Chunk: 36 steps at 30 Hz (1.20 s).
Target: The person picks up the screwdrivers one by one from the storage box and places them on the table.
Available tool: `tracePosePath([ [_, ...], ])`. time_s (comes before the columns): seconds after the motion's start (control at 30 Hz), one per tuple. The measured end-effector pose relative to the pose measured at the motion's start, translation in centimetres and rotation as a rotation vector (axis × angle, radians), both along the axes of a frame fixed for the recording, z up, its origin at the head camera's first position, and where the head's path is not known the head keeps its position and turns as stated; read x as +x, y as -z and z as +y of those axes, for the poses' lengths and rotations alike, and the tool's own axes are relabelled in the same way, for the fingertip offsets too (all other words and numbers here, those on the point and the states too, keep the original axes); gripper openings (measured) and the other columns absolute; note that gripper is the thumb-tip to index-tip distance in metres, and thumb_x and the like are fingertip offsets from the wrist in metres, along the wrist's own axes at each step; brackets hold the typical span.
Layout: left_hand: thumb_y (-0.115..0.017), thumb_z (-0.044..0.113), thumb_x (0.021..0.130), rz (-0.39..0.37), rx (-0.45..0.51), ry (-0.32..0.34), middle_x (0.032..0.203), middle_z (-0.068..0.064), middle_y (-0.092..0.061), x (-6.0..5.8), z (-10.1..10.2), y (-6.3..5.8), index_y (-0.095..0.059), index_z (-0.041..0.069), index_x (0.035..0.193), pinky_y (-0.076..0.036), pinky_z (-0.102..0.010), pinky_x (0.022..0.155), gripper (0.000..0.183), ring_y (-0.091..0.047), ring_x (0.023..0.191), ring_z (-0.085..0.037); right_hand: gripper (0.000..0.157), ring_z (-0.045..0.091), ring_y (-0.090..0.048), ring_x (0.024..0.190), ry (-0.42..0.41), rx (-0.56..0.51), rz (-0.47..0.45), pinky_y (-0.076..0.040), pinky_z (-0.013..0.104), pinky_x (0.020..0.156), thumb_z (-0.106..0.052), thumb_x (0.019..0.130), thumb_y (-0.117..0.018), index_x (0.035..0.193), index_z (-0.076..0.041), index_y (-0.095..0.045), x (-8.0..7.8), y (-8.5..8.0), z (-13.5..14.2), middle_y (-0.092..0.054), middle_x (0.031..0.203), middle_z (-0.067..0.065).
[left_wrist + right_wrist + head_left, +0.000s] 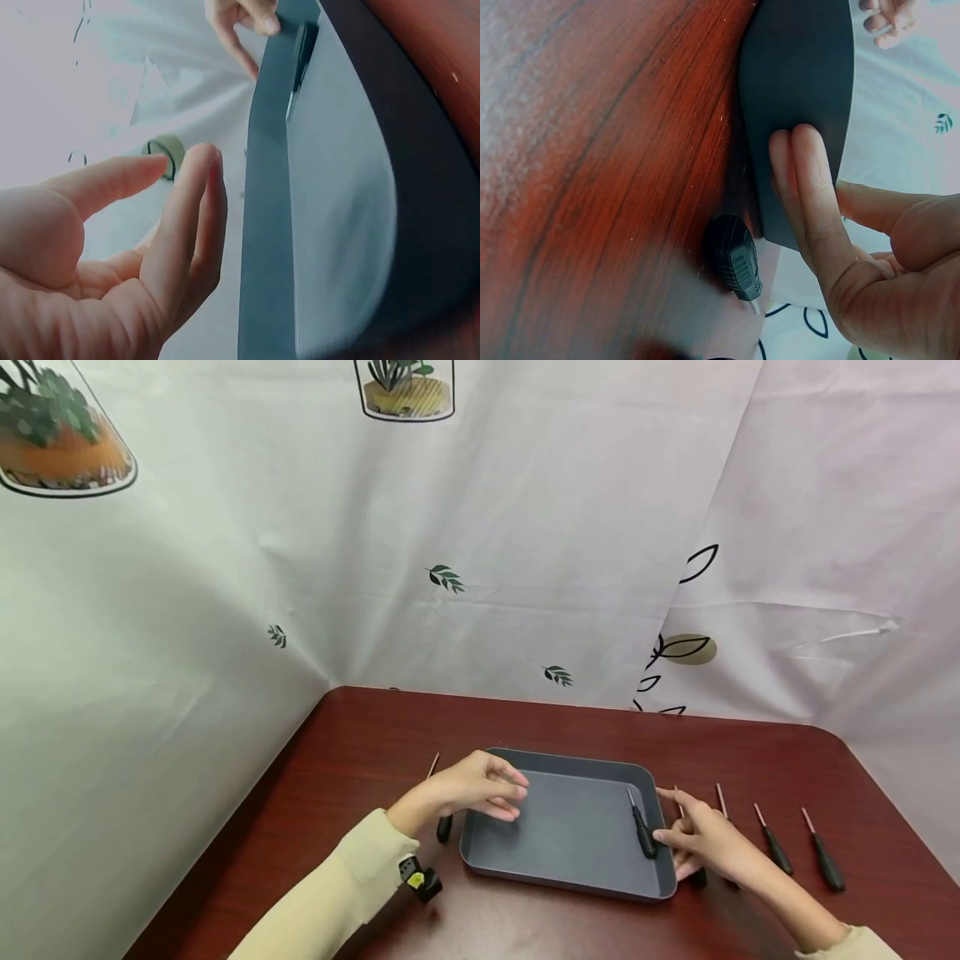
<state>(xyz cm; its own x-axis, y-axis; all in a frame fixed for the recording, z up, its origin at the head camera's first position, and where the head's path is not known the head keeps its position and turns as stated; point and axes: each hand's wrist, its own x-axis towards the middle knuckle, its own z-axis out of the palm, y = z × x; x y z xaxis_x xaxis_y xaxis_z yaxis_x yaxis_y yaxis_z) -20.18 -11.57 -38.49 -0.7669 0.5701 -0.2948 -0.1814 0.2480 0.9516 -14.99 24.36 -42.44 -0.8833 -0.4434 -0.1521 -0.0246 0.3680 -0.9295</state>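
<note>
A grey rectangular tray (558, 839) lies on the table, with a black-handled screwdriver (643, 833) inside along its right wall. My right hand (708, 839) pinches the right side of the tray, thumb at the rim and fingers against the outer wall, as the right wrist view shows. Over the tray's left edge hovers my left hand (480, 787), fingers loosely bent and holding nothing; the left wrist view shows a gap between its fingers (180, 225) and the tray wall. Another screwdriver (444, 828) lies left of the tray, partly hidden by the left hand.
Several more screwdrivers lie to the right of the tray, among them one (825, 860) farthest right and one (772, 843) beside it; the right hand partly covers others. Behind the reddish-brown table (390, 718) hangs a white patterned curtain (487, 635).
</note>
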Motion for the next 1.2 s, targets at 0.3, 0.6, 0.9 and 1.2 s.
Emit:
tracePosePath([
  [0.3,-0.067,-0.001,0.092,-0.027,0.027,-0.007,0.091,-0.021,-0.066,0.4,3.1,0.3,-0.062,-0.013,0.118,-0.061,-0.043,0.079,0.029,-0.072,0.075,-0.023,0.08,0.034,-0.068,0.057,-0.005,-0.01,0.009,-0.06,0.045,0.052,-0.002,0.096,-0.064,0.148,0.021,-0.006,-0.2,-0.1,0.0,-0.061,0.071,0.02],
  [0.6,-0.068,-0.003,0.091,-0.083,0.054,-0.036,0.088,-0.016,-0.067,0.6,5.0,1.3,-0.063,-0.012,0.117,-0.062,-0.041,0.077,0.028,-0.072,0.073,-0.022,0.081,0.033,-0.067,0.057,0.005,0.007,-0.001,-0.06,0.045,0.052,-0.002,0.097,-0.064,0.148,0.02,-0.006,-0.1,0.0,0.0,-0.061,0.071,0.019],
  [0.9,-0.066,-0.005,0.091,-0.128,0.061,-0.074,0.086,-0.015,-0.067,0.4,7.0,2.3,-0.066,-0.012,0.111,-0.063,-0.036,0.072,0.021,-0.071,0.073,-0.022,0.081,0.035,-0.068,0.057,0.016,0.001,0.002,-0.06,0.045,0.052,-0.003,0.096,-0.065,0.148,0.021,-0.007,0.1,0.0,0.1,-0.061,0.07,0.018],
  [1.2,-0.065,-0.007,0.091,-0.139,0.058,-0.11,0.088,-0.021,-0.069,0.9,9.2,3.4,-0.069,-0.012,0.103,-0.063,-0.034,0.071,0.014,-0.072,0.073,-0.024,0.081,0.036,-0.068,0.058,0.016,0.003,-0.01,-0.06,0.046,0.052,-0.004,0.097,-0.065,0.148,0.02,-0.007,0.2,0.0,0.2,-0.061,0.07,0.018],
])
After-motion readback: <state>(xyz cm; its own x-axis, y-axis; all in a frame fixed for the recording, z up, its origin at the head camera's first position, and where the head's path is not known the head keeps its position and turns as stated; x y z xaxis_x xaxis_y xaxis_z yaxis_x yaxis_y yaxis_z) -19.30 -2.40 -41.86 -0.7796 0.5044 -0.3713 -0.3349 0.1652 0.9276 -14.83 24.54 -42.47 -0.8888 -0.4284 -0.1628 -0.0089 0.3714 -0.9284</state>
